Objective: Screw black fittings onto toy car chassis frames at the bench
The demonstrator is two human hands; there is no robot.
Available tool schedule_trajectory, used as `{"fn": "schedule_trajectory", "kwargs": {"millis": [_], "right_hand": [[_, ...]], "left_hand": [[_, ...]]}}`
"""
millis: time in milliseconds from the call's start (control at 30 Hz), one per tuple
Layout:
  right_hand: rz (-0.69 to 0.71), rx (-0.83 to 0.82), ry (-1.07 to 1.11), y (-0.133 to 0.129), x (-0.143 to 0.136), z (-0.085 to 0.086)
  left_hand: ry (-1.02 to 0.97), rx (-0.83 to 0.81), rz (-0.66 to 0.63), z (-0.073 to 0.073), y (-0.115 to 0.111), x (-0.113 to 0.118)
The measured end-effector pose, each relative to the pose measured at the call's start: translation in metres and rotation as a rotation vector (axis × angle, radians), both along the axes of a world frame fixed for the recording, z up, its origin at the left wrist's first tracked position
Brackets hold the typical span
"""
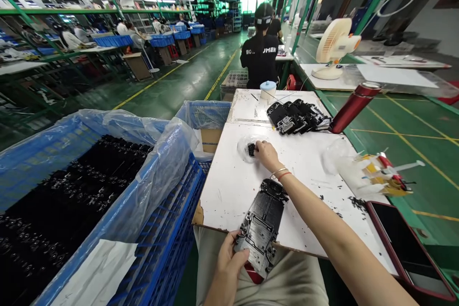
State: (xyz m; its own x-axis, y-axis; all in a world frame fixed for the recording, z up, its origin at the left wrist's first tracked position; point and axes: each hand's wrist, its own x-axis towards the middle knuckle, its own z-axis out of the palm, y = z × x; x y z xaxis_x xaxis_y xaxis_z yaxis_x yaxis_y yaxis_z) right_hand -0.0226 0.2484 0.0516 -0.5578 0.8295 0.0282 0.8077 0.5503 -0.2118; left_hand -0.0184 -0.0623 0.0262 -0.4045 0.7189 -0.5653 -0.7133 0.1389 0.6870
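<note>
In my left hand [229,260] is a black plastic toy-car chassis [261,222], gripped at its near end. Its far end rests on the white table, while the near end sticks out past the table's front edge over my lap. My right hand [267,155] reaches ahead to a clear plastic bag or dish [243,147] with small black parts [251,149] in it. The fingertips of that hand are pinched together at the parts; whether they hold one is hidden. Farther back lies a row of similar black chassis [299,117], leaning on one another.
To the left stands a blue crate [168,229], lined with plastic and filled with black chassis. A red flask [355,105], tools in a holder [383,174] and a phone [409,248] line the right side. A lidded white tub [267,91] stands at the back; a person [261,52] sits beyond.
</note>
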Motion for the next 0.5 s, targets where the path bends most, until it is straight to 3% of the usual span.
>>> {"fn": "schedule_trajectory", "kwargs": {"millis": [500], "right_hand": [[0.019, -0.145, 0.409, 0.01, -0.0036, -0.0032]], "left_hand": [[0.01, 0.021, -0.015, 0.0017, 0.0034, -0.0044]]}}
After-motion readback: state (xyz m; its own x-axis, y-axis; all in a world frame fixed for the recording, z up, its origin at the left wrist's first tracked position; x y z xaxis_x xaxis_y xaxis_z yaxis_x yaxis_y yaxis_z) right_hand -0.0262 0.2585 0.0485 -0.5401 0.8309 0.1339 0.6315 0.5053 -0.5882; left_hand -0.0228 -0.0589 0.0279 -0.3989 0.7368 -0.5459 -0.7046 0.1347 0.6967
